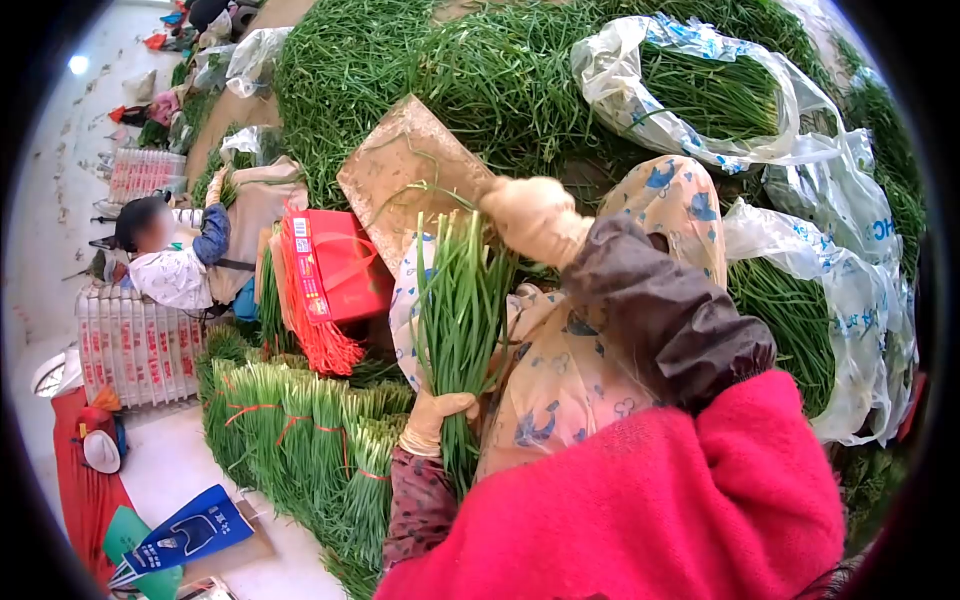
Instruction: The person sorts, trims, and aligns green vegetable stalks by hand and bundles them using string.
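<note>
Green bunch (460, 320), one, grasped by left hand (437, 418), one board (400, 175), right hand (537, 216) at its corner, right grip unclear

You get a bright, softly lit view; a white glare spot (78, 65) glows upper left, edges curving into black.

Fuzzy pink sweater (640, 500), dark oversleeves (665, 310), cream gloves (535, 218).

Pale floor (65, 190), scattered with small dark specks, stretches along the left side; a round bright glare (78, 64) sits toward its far end. White red-lettered stacks (140, 350) stand on it.
</note>
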Available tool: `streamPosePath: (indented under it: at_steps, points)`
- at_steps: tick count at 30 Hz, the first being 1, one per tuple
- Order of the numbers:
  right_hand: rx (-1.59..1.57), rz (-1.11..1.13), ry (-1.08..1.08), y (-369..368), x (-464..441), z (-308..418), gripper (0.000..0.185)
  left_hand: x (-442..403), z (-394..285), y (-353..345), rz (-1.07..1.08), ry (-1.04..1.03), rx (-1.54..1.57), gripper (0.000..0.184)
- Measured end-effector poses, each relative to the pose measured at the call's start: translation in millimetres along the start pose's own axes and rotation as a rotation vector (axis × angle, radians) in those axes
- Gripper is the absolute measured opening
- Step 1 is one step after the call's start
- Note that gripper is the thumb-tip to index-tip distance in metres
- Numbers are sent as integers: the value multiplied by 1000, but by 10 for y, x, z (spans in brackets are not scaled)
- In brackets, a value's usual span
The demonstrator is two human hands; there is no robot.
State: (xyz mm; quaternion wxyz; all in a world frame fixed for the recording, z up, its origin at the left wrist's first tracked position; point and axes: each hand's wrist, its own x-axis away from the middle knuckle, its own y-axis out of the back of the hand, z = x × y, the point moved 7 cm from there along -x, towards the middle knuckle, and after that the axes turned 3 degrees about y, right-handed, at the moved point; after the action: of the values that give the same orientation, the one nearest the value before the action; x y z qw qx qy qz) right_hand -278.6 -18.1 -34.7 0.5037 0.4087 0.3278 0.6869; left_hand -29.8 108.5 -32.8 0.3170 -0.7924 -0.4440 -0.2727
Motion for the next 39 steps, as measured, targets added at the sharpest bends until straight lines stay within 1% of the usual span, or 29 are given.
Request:
streamPosePath:
  at_steps: [2, 4, 6, 8, 9, 10, 11, 12, 13, 14, 16, 18, 19, 20, 22, 23, 24, 26, 28, 30, 32, 33, 34, 35, 36, 38, 39]
  points:
    - [261, -71, -105, -194, -327, -414, 24, 20, 30, -15, 45, 2, 17, 50]
    - [-194, -307, -207, 483, -5, -653, 27, 61, 113, 54, 53, 19, 38, 50]
    - [-446, -230, -435, 565, 58, -1053, 30, 100, 181, 103, 57, 34, 64, 50]
    - [-49, -349, -373, 603, 112, -1146, 37, 110, 201, 135, 43, 37, 94, 52]
    - [-2, -376, -349, 604, 224, -993, 41, 107, 195, 126, 41, 35, 98, 52]
    - [-96, -265, -278, 572, 303, -796, 45, 95, 175, 125, 12, 17, 93, 53]
    - [-289, -149, -206, 407, 343, -668, 52, 81, 163, 127, -19, -1, 89, 55]
    - [-459, 79, -98, 273, 407, -467, 59, 66, 165, 116, -24, 1, 95, 55]
    - [-521, 172, -60, 159, 483, -267, 62, 49, 164, 106, -23, 17, 99, 55]
    - [-522, 82, 41, -16, 495, -132, 55, 30, 152, 100, -22, 31, 101, 55]
    - [-574, -14, -82, -212, 458, -75, 41, 14, 119, 54, -28, 49, 94, 52]
    - [-575, -189, -61, -208, 387, -202, 29, 13, 126, 53, -29, 17, 98, 50]
    - [-486, -289, -92, -130, 390, -278, 25, 19, 151, 98, -33, 10, 102, 48]
    - [-526, -343, -105, -91, 369, -378, 24, 36, 169, 124, -45, 8, 107, 48]
    - [-448, -543, -189, 91, 407, -530, 23, -4, 129, 99, -46, -7, 81, 47]
    - [-492, -589, -87, 156, 452, -493, 25, -3, 120, 74, -53, 12, 84, 49]
    - [-487, -582, -80, 188, 479, -419, 25, -6, 103, 35, -56, 8, 94, 49]
    - [-257, -624, 421, 299, 593, 187, 25, -22, 85, -25, -58, 12, 146, 49]
    - [-203, -409, 596, 89, 668, 627, 18, -60, 113, -38, -54, 17, 165, 49]
    - [-228, -229, 617, -39, 664, 831, 19, -65, 106, -37, -53, 21, 181, 49]
    - [-187, -237, 630, -103, 642, 871, 19, -36, 80, -42, -32, 26, 191, 57]
    - [-189, -230, 683, -104, 653, 914, 19, -35, 94, -34, -19, 48, 196, 51]
    - [-190, -222, 736, -95, 673, 959, 18, -21, 108, -29, -24, 47, 197, 51]
    - [-226, -161, 793, -94, 735, 991, 17, -18, 106, 0, -78, 17, 204, 48]
    - [-300, -133, 837, -95, 786, 1054, 18, -26, 93, 29, -127, -14, 211, 44]
    - [-459, -112, 944, -2, 937, 1116, 22, -101, 179, 151, -131, -37, 196, 42]
    - [-688, -185, 984, 128, 990, 1125, 21, -116, 163, 177, -144, -54, 180, 39]
